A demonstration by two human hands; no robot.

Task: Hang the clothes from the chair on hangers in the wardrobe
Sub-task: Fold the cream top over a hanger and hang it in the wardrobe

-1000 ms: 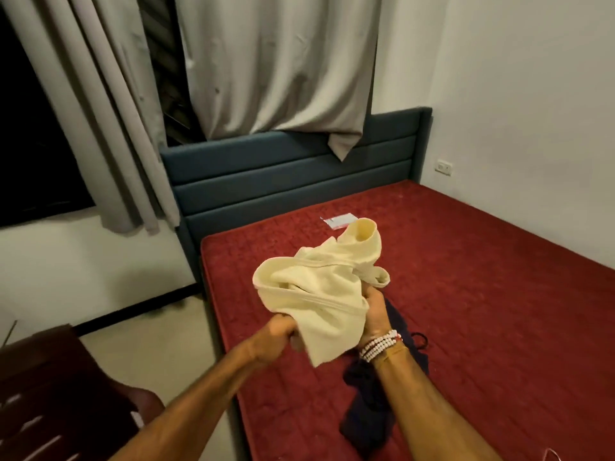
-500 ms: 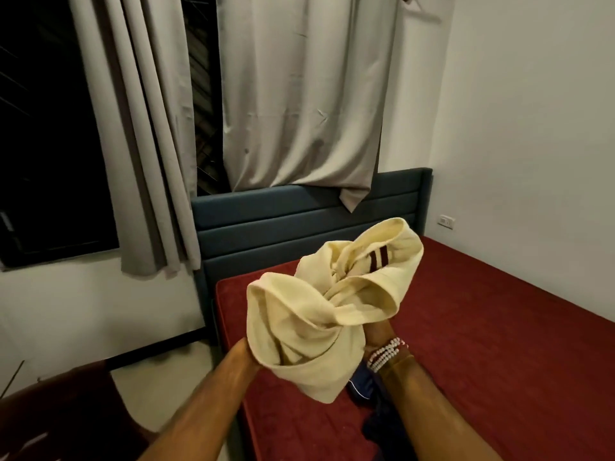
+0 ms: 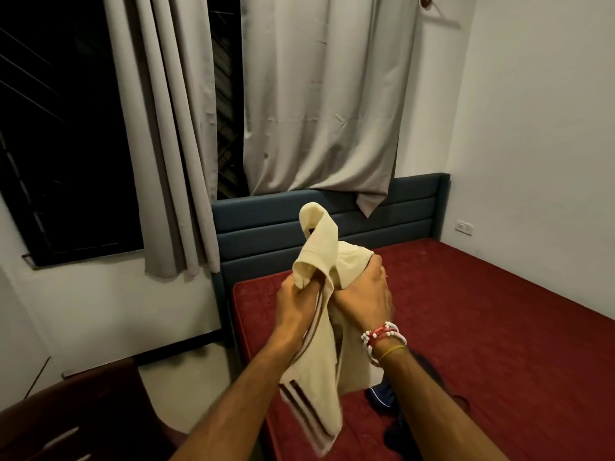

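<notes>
While both hands grip it mid-frame, the cream garment (image 3: 321, 257) hangs bunched above the near edge of the bed (image 3: 482, 311). My left hand (image 3: 299, 302) is closed on a fold at its upper part, and my right hand (image 3: 364, 294) is closed on the cloth just beside it. The striped end droops between my forearms toward lower centre. I judge it light, soft and limp, so it will sag wherever unsupported; I'd take it by the shoulders or waistband, once found. A dark garment (image 3: 382, 394) lies on the bed at lower right. No hanger or wardrobe shows.
</notes>
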